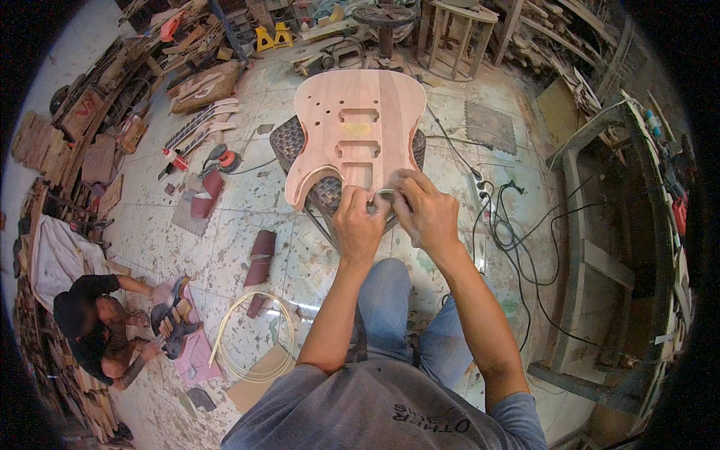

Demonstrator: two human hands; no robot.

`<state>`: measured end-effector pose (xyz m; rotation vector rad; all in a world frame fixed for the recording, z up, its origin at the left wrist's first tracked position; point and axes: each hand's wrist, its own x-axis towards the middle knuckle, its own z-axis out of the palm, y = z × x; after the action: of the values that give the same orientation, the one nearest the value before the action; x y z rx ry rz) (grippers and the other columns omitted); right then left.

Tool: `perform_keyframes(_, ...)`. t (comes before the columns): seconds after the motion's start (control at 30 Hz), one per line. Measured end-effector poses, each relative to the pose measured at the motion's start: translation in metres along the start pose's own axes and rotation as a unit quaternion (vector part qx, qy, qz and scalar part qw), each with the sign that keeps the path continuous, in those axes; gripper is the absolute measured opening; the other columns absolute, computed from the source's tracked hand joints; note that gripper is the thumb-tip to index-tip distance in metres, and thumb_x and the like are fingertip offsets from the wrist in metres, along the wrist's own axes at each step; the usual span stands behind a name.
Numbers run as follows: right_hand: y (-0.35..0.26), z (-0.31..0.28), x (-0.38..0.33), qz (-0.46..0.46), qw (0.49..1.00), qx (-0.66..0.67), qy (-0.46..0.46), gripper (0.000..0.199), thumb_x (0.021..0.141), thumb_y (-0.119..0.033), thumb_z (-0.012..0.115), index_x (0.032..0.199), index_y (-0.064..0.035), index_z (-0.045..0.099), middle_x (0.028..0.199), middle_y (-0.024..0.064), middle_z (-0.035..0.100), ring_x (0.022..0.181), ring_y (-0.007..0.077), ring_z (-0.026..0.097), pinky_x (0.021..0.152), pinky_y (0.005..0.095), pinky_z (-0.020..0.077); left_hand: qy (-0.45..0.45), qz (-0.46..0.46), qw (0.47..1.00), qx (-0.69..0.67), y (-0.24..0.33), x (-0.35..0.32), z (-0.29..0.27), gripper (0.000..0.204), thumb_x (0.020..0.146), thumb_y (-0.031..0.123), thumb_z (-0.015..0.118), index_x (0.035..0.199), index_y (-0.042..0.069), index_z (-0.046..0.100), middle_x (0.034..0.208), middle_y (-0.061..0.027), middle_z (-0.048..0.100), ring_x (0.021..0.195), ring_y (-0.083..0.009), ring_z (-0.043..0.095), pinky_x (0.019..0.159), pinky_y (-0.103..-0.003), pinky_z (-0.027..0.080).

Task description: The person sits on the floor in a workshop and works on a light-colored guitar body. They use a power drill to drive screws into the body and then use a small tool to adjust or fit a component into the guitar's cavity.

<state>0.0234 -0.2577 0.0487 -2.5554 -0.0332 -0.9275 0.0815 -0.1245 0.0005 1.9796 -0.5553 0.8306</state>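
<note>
An unfinished wooden guitar body (360, 127) with routed cavities lies flat on a woven stool (289, 139) in front of me. My left hand (358, 221) and my right hand (424, 210) meet at its near edge, fingers pinched together on a small pale piece (384, 196), possibly sandpaper, that I cannot make out clearly. Both thumbs press toward the notch at the body's lower edge. My knees in blue jeans are below.
Another person (97, 322) sits on the floor at lower left working on a dark guitar body (169, 326). Sandpaper rolls (259, 255), a coil of pale tubing (251, 337), a sander (221, 159), black cables (510, 225) and a workbench (615, 225) at right surround me.
</note>
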Motion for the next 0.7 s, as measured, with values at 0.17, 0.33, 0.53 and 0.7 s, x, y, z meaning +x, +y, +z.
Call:
perform_keyframes(0.17,0.0,0.001,0.001,0.008,1.0,0.025,-0.002,0.018,0.084,-0.011,0.072,0.101,-0.0083,0.066,0.115,0.0035,0.07,0.07,0.0318,0.071,0.059,0.0423,0.0576,0.004,0.002,1.0,0.007,0.0,0.0,0.0,0.013,0.078,0.0,0.074,0.083,0.002,0.062,0.08,-0.0108,0.057,0.055,-0.0241,0.054,0.052,-0.039,0.045)
perform_keyframes(0.33,0.004,0.004,0.009,-0.032,0.997,0.069,-0.003,0.021,0.083,-0.007,0.071,0.103,-0.006,0.066,0.116,0.0117,0.067,0.095,0.0369,0.071,0.075,0.0465,0.0588,0.006,0.006,1.0,-0.006,-0.001,0.0,0.001,0.013,0.078,0.001,0.074,0.084,0.002,0.063,0.081,-0.0105,0.059,0.055,-0.0237,0.055,0.052,-0.039,0.046)
perform_keyframes(0.53,0.017,0.0,0.019,-0.005,0.992,0.098,-0.084,0.035,0.082,-0.015,0.072,0.115,-0.0057,0.07,0.134,0.0199,0.063,0.113,0.0437,0.066,0.091,0.0492,0.0574,0.001,0.01,1.0,-0.003,-0.004,-0.002,0.001,0.014,0.079,0.001,0.075,0.084,0.003,0.062,0.083,-0.0095,0.06,0.054,-0.0216,0.054,0.052,-0.038,0.045)
perform_keyframes(0.7,0.024,-0.002,0.02,-0.041,0.992,0.079,-0.09,0.041,0.081,-0.019,0.073,0.119,-0.0064,0.07,0.14,0.0233,0.06,0.116,0.042,0.065,0.091,0.0486,0.0582,0.009,0.015,1.0,-0.002,-0.005,-0.003,0.003,0.015,0.079,0.001,0.076,0.085,0.003,0.062,0.083,-0.009,0.06,0.054,-0.0211,0.053,0.052,-0.037,0.045)
